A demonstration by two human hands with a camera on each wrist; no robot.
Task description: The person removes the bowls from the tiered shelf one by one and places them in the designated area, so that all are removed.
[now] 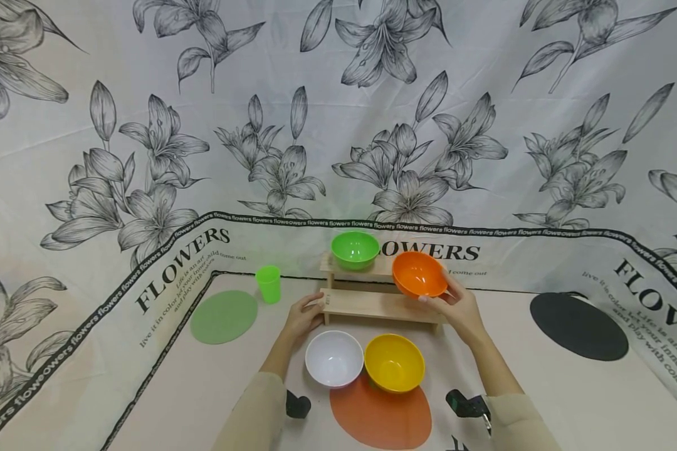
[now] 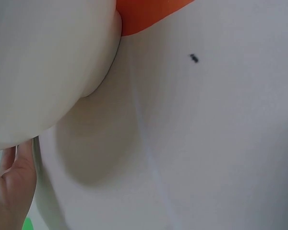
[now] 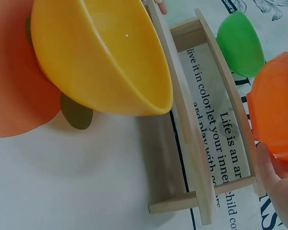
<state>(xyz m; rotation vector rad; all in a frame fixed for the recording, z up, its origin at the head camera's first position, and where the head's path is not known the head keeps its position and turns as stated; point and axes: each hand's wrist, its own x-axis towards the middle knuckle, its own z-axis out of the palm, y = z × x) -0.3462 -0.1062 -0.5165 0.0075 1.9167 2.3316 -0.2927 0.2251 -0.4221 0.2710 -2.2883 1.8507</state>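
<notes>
In the head view, my right hand (image 1: pixel 461 310) grips an orange bowl (image 1: pixel 419 274) by its right side, thumb low in front. The bowl is at the right part of a two-tier wooden shelf (image 1: pixel 372 304); whether it touches the upper tier I cannot tell. A green bowl (image 1: pixel 355 250) sits on that tier at the left. My left hand (image 1: pixel 304 316) holds the left end of the lower tier; its grip is partly hidden. Before the shelf stand a white bowl (image 1: pixel 334 359) and a yellow bowl (image 1: pixel 394 363), side by side.
An orange round mat (image 1: pixel 383 416) lies under the front bowls. On the left are a green cup (image 1: pixel 269 284) and a green mat (image 1: pixel 224 317); a black mat (image 1: pixel 578 326) lies right. A flower-printed cloth (image 1: pixel 293 125) hangs behind the shelf.
</notes>
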